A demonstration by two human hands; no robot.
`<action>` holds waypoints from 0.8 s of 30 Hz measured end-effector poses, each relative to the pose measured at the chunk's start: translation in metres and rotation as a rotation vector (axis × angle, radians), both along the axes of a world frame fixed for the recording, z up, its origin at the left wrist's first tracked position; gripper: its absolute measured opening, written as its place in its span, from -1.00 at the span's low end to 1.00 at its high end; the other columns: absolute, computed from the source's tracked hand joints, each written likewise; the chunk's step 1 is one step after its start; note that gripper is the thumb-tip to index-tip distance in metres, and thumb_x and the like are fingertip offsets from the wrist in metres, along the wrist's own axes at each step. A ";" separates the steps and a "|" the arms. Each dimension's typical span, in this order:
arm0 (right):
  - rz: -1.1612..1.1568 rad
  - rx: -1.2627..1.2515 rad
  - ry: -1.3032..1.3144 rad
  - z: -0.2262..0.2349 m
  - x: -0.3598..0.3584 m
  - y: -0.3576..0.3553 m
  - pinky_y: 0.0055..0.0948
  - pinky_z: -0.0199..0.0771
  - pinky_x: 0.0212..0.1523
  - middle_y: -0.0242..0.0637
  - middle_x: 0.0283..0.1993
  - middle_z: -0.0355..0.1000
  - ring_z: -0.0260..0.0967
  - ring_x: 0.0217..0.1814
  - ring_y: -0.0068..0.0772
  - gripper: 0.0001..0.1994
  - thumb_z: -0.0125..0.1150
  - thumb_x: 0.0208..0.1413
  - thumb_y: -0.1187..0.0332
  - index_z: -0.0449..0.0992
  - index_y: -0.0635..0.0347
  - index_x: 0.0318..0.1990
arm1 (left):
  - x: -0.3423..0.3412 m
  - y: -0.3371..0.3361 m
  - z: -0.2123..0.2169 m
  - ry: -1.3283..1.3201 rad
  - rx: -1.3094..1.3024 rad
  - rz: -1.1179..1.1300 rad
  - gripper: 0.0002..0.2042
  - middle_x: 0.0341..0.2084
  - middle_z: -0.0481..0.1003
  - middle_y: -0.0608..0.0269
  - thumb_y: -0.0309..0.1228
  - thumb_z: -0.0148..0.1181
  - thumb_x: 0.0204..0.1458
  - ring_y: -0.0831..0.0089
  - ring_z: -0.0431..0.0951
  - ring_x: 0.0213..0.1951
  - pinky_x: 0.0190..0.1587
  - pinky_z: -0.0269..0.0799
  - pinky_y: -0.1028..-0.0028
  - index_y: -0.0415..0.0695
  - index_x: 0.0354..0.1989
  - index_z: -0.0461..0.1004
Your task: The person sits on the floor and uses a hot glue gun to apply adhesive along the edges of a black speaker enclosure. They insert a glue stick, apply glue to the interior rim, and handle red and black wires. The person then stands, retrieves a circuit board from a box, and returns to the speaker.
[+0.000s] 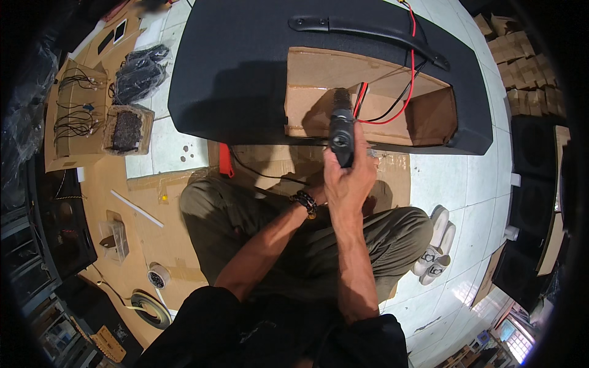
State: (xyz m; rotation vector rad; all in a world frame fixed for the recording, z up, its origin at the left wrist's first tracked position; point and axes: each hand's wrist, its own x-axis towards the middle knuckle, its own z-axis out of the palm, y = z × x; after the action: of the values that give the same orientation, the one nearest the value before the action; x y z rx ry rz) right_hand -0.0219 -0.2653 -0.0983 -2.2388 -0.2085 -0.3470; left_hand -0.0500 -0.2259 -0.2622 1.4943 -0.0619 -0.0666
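A black pistol-shaped tool (341,132), its exact kind unclear, is gripped by my right hand (354,183). Its dark tip points into the bare-wood recess (313,113) of a large black speaker cabinet (227,80). Red and black wires (396,115) run from the cabinet top down into that recess, just right of the tool. My left hand (319,194), below a beaded bracelet, is mostly hidden behind my right hand and wrist; its fingers do not show. A black cable (264,174) leads across the cardboard toward my hands.
A black strap handle (368,34) spans the cabinet. Left are a carton with cables (76,116), plastic-wrapped parts (141,76), a clear container (113,241) and a tape roll (158,276). A red object (226,161) lies by my knee. Slippers (435,245) rest on tiles at right.
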 end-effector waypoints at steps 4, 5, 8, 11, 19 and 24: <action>0.016 -0.145 -0.053 0.005 -0.006 0.012 -0.18 0.45 -0.08 0.04 -0.28 0.52 0.49 -0.26 0.00 -0.38 0.39 -0.09 0.43 0.43 0.25 0.23 | -0.001 0.001 0.001 0.002 0.000 -0.012 -0.76 -0.05 0.54 0.25 -0.41 0.14 0.21 0.47 0.52 -0.03 0.07 0.44 0.40 -0.24 0.00 0.47; 0.005 -0.151 -0.016 0.009 -0.005 0.010 -0.15 0.43 -0.06 0.04 -0.28 0.53 0.48 -0.25 0.04 -0.38 0.39 -0.09 0.42 0.44 0.19 0.23 | 0.000 0.001 0.001 0.000 0.001 -0.010 -0.76 -0.05 0.54 0.25 -0.41 0.14 0.21 0.47 0.52 -0.03 0.07 0.44 0.40 -0.24 0.00 0.47; -0.087 -0.135 -0.003 0.020 0.003 0.003 -0.12 0.43 -0.08 0.06 -0.28 0.53 0.49 -0.25 0.10 -0.37 0.38 -0.09 0.41 0.43 0.14 0.24 | -0.001 -0.001 0.003 0.002 -0.004 -0.012 -0.76 -0.05 0.54 0.25 -0.41 0.14 0.22 0.47 0.52 -0.03 0.07 0.44 0.40 -0.24 0.00 0.47; -0.083 -0.252 -0.012 0.016 -0.001 0.009 -0.07 0.44 -0.12 0.09 -0.29 0.53 0.49 -0.27 0.13 -0.34 0.39 -0.11 0.41 0.42 0.12 0.26 | -0.002 -0.002 0.003 0.001 0.007 -0.013 -0.76 -0.04 0.54 0.25 -0.41 0.14 0.22 0.48 0.52 -0.03 0.07 0.44 0.40 -0.24 0.00 0.47; -0.084 -0.300 -0.008 0.020 0.002 0.008 -0.02 0.45 -0.15 0.13 -0.25 0.53 0.49 -0.27 0.18 -0.33 0.41 -0.10 0.31 0.42 0.06 0.28 | -0.004 0.003 0.006 -0.001 0.030 -0.012 -0.76 -0.04 0.54 0.26 -0.40 0.14 0.23 0.48 0.52 -0.03 0.08 0.44 0.40 -0.24 0.00 0.47; -0.036 -0.341 0.061 0.030 -0.007 0.015 -0.04 0.43 -0.12 0.14 -0.22 0.53 0.48 -0.23 0.18 -0.35 0.40 -0.09 0.33 0.42 0.09 0.26 | -0.004 -0.003 0.007 -0.002 0.010 -0.038 -0.76 -0.03 0.54 0.26 -0.40 0.13 0.23 0.49 0.52 -0.03 0.08 0.44 0.41 -0.25 0.00 0.47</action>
State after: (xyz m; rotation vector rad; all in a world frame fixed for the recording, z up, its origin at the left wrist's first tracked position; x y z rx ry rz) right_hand -0.0289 -0.2501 -0.0686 -2.5883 -0.2074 -0.2774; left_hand -0.0537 -0.2288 -0.2557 1.5033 -0.0922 -0.0961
